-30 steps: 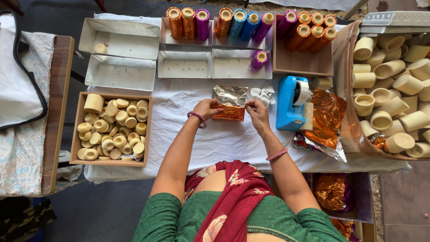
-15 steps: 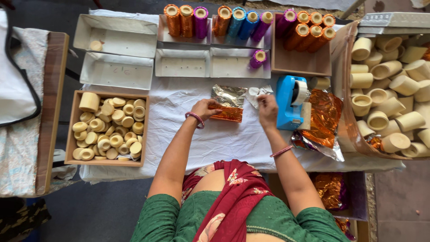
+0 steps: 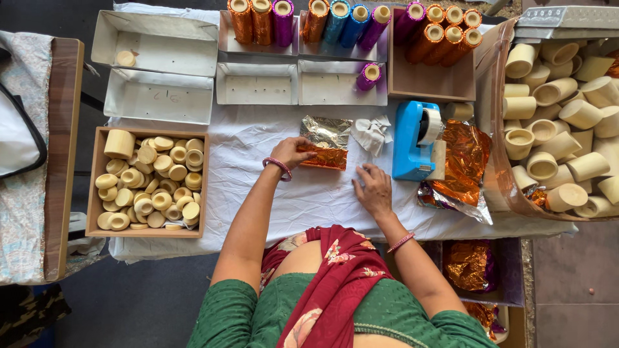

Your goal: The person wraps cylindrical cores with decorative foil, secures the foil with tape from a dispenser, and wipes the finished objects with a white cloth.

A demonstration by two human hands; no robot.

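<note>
A piece wrapped in orange foil point(image 3: 324, 158) lies on the white cloth point(image 3: 258, 187), with a crinkled silver sheet point(image 3: 325, 132) just behind it. My left hand point(image 3: 290, 152) grips the left end of the orange piece. My right hand point(image 3: 373, 188) rests flat on the cloth, fingers spread, holding nothing, to the right of the piece and near a blue tape dispenser point(image 3: 414, 140).
A wooden tray of cream discs point(image 3: 101, 190) sits at left. White boxes point(image 3: 158, 96) and coloured foil rolls point(image 3: 335, 22) line the back. Loose orange foil point(image 3: 463, 164) lies at right beside a bag of cream tubes point(image 3: 561, 122). A crumpled white scrap point(image 3: 372, 133) lies beside the dispenser.
My right hand has left the orange piece, swung out toward the tape dispenser, and come down flat on the cloth. My left hand stays on the piece.
</note>
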